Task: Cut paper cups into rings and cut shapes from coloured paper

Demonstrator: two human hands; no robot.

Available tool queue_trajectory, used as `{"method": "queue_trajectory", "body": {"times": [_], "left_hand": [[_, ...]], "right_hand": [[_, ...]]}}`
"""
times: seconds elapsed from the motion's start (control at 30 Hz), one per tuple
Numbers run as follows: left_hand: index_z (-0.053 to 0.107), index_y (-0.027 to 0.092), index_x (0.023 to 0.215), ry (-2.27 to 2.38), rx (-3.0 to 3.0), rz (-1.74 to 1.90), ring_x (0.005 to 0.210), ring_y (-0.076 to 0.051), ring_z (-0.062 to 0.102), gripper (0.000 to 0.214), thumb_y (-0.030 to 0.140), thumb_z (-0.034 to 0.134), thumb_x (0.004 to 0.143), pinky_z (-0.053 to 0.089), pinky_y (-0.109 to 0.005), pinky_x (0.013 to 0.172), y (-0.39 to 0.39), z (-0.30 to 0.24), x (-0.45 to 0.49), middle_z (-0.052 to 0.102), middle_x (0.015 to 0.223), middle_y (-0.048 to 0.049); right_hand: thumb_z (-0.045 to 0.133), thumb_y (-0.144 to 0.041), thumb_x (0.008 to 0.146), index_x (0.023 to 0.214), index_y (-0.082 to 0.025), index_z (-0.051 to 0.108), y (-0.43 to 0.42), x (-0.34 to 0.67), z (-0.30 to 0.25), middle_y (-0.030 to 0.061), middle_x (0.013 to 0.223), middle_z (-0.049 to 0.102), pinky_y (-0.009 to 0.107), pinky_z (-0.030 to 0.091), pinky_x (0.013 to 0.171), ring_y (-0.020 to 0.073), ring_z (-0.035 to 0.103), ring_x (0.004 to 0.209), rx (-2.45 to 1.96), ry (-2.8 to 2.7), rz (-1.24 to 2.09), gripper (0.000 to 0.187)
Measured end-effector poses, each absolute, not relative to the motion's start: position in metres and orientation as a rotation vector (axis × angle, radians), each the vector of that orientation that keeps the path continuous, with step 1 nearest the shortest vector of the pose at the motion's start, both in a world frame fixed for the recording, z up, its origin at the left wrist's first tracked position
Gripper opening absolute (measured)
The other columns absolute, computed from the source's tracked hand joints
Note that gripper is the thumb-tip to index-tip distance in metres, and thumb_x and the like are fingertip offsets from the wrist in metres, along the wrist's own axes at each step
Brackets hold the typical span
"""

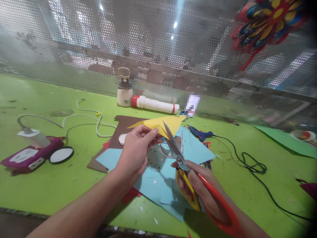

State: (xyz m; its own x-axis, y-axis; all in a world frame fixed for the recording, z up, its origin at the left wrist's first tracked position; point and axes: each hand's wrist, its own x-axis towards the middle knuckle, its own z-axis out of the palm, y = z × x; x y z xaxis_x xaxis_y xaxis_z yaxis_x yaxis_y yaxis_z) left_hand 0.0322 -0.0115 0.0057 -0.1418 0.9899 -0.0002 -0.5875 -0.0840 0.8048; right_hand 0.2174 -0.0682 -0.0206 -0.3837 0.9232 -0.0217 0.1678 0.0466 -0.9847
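Note:
My left hand [136,148] pinches a folded piece of yellow paper [170,123] between thumb and fingers, above the middle of the table. In my right hand [200,181] is a pair of scissors [177,153] with one red and one yellow handle. Their blades point up and away, with the tips at the near edge of the yellow paper; whether they touch it I cannot tell. Under both hands lie sheets of light blue paper [158,185] and brown paper [121,132]. A clear round protractor [155,159] rests on the blue sheets.
A glue gun [200,133] trails a black cord to the right. A purple power strip [32,157] with a white charger [33,137] stands left. A spray bottle [124,94] and a white tube [157,105] sit by the perforated metal screen [148,39]. Green paper [279,140] lies right.

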Motion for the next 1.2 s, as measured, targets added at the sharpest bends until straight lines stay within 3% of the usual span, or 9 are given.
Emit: {"method": "queue_trajectory", "body": {"times": [0.73,1.2], "left_hand": [[0.058,0.014,0.065,0.773,0.717,1.544,0.066,-0.013,0.061,0.016,0.017,0.074,0.069,0.055,-0.028,0.065,-0.0105,0.0057,0.0275,0.063,0.069,-0.0014],[0.06,0.013,0.076,0.749,0.776,1.55,0.068,-0.012,0.063,0.01,0.019,0.067,0.079,0.054,-0.024,0.06,-0.0097,0.007,0.0257,0.067,0.079,-0.0029]], "right_hand": [[0.047,-0.06,0.092,0.112,-0.016,0.054,-0.0706,0.2197,-0.0204,-0.0002,0.071,0.053,0.024,0.032,0.046,0.009,0.042,0.052,-1.133,-1.644,1.433,0.049],[0.046,-0.061,0.092,0.11,-0.016,0.054,-0.0704,0.2201,-0.0222,-0.0004,0.07,0.052,0.023,0.032,0.045,0.0087,0.041,0.051,-1.13,-1.694,1.421,0.049]]}}
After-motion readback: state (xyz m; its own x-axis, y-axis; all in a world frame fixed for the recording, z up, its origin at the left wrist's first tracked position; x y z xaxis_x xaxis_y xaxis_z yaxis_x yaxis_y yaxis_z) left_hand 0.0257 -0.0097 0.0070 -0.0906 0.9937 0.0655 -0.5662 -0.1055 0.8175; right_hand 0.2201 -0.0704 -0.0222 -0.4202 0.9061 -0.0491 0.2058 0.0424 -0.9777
